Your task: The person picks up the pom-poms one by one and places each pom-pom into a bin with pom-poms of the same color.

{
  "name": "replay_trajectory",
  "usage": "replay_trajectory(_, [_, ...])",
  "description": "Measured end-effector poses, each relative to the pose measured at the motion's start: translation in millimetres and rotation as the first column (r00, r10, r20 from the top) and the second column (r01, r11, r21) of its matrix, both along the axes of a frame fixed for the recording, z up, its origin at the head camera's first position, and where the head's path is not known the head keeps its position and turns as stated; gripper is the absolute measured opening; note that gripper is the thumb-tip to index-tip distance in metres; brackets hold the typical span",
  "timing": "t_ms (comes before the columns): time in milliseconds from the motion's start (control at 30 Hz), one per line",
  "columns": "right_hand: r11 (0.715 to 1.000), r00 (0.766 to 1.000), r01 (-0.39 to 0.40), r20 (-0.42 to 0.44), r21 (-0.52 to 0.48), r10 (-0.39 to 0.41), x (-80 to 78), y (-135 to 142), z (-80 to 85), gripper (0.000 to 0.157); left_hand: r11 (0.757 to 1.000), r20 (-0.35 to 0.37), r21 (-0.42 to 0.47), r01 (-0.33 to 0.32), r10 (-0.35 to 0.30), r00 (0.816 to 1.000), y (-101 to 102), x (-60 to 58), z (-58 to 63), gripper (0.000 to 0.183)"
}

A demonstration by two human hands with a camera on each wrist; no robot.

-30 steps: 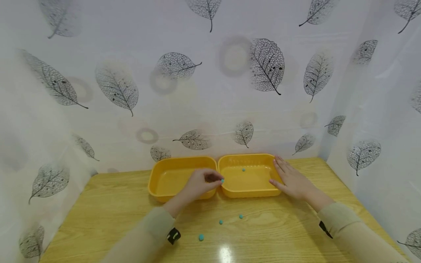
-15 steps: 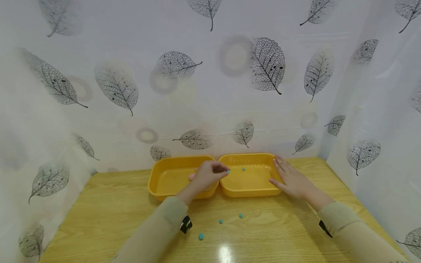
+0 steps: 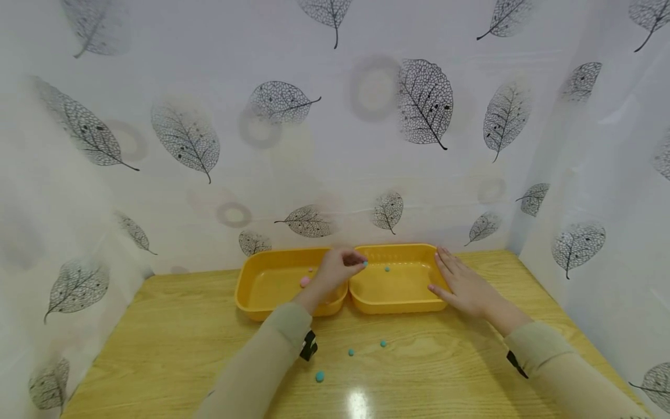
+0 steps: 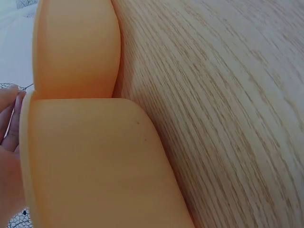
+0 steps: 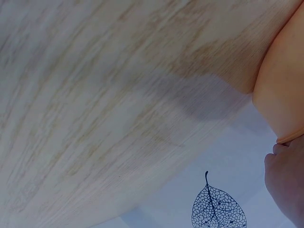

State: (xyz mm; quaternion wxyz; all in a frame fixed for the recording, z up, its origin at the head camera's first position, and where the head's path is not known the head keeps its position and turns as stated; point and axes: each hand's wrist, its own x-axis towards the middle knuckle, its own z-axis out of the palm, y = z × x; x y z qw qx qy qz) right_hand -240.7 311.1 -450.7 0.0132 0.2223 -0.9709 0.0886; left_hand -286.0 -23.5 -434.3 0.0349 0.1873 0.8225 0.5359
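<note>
My left hand [image 3: 335, 272] pinches a small turquoise ball [image 3: 365, 263] between thumb and fingertips, over the edge where two yellow trays meet. Below and right of the ball lies the right yellow tray [image 3: 398, 306], with one small turquoise ball [image 3: 387, 269] on its floor. My right hand [image 3: 463, 285] rests on that tray's right rim, its fingers straight and the thumb over the inside. Under my left wrist is the left yellow tray [image 3: 262, 294], holding a pink ball [image 3: 305, 281] and a smaller pink piece [image 3: 310, 269]. The left wrist view shows mostly outer tray walls.
On the wooden table [image 3: 157, 343] in front of the trays lie a larger turquoise ball [image 3: 320, 376] and two smaller turquoise balls, one left [image 3: 351, 352] and one right [image 3: 383, 343]. A leaf-printed curtain [image 3: 335, 145] hangs behind and at both sides.
My left hand has moved up and to the right with the turquoise ball, uncovering the pink pieces in the left tray. My right hand stays on the rim.
</note>
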Motion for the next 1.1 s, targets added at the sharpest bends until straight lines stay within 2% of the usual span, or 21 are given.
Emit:
replay_trajectory(467, [1.0,1.0,0.001,0.0,0.009,-0.001,-0.4,-0.1,-0.3,0.087,0.998,-0.001,-0.061,-0.009,0.009,1.0,3.0,-10.0,-4.9,0.015])
replay_trajectory(933, [1.0,1.0,0.005,0.009,-0.003,-0.005,-0.5,-0.9,-0.9,0.088,0.999,0.002,-0.046,0.003,-0.003,1.0,2.0,-12.5,-2.7,0.019])
replay_trajectory(1100, [1.0,1.0,0.006,0.008,0.0,-0.006,-0.6,-1.7,0.2,0.087,1.0,-0.007,-0.03,0.004,-0.004,1.0,-2.0,-11.4,1.4,0.018])
